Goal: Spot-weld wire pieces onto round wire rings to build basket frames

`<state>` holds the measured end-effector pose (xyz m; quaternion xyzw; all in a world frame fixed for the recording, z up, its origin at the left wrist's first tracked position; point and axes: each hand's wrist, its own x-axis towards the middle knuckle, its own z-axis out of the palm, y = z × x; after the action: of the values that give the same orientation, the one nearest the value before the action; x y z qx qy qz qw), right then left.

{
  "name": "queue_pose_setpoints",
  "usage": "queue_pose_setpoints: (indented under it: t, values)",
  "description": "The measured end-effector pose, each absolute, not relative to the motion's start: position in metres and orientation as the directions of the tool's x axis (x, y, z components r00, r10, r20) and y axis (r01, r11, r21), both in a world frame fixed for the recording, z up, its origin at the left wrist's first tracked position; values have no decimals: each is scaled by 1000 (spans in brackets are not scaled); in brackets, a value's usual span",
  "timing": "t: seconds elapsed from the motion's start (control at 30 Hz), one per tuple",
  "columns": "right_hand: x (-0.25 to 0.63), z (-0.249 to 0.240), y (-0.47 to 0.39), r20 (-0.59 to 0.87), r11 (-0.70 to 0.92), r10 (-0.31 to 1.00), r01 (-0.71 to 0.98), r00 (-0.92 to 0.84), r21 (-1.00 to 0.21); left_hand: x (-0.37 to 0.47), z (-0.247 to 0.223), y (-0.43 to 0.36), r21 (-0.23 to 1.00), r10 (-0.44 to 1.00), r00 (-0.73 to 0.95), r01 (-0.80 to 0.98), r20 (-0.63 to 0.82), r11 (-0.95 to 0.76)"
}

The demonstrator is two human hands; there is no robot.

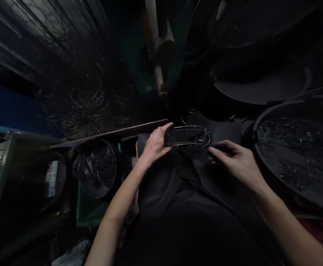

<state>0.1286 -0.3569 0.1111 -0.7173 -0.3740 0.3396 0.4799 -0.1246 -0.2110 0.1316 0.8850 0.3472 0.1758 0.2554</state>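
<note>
- Dim workshop clutter surrounds a wire basket (187,143), the landmark here: a green machine (162,48) stands beyond it, and a wide tub (263,162) of small, dark metal pieces sits to its right.
- Left of the basket are a bundle of wire coils (94,162) in a round container and, farther off, a tangled heap of wire (86,99).
- Dark cloth (161,177) covers the wearer's lap, on the near side of the basket; what bears the basket's weight is hard to make out.
- Good handling, I judge, means keeping the basket's left end steady so that the right fingertips can work precisely at its right end, without bending the thin wires.
- The left hand (155,144) is at the basket's left end, thumb and forefinger spread fairly wide and seeming to clasp that end between them.
- The right hand (237,159) is just beside the basket's right end, near a curved wire, thumb and forefinger drawn close together; shadow and blur hide whether anything is pinched there.
</note>
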Motion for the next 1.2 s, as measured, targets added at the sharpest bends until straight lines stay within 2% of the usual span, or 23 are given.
queue_pose_setpoints:
  t: [0.07, 0.13, 0.2, 0.3, 0.37, 0.5, 0.63, 1.0, 1.2]
  values:
    - [116, 110, -332, -245, -308, 895, 119, 372, -944, -121, 136, -213, 575, 715, 683, 528, 150, -625]
    - [103, 115, -306, -260, -293, 923, 79, 284, -953, -115, 140, -215, 552, 725, 671, 549, 157, -628]
    - [90, 123, -285, -196, -240, 940, 132, 278, -962, -110, 145, -216, 504, 743, 649, 592, 164, -629]
    - [72, 138, -265, -64, -193, 935, 349, 349, -917, -104, 149, -216, 425, 781, 597, 668, 184, -610]
    - [62, 146, -258, 14, -166, 924, 435, 382, -885, -101, 150, -214, 400, 800, 563, 698, 205, -594]
    - [51, 148, -252, 159, -41, 903, 448, 400, -893, -96, 147, -207, 404, 817, 524, 711, 242, -575]
    - [52, 135, -246, 289, 39, 867, 522, 406, -852, -93, 142, -199, 413, 810, 518, 697, 275, -586]
    - [59, 123, -227, 434, 171, 827, 575, 358, -800, -89, 134, -181, 418, 797, 502, 679, 336, -604]
    - [62, 119, -222, 434, 169, 829, 583, 351, -795, -88, 133, -175, 412, 790, 504, 675, 349, -612]
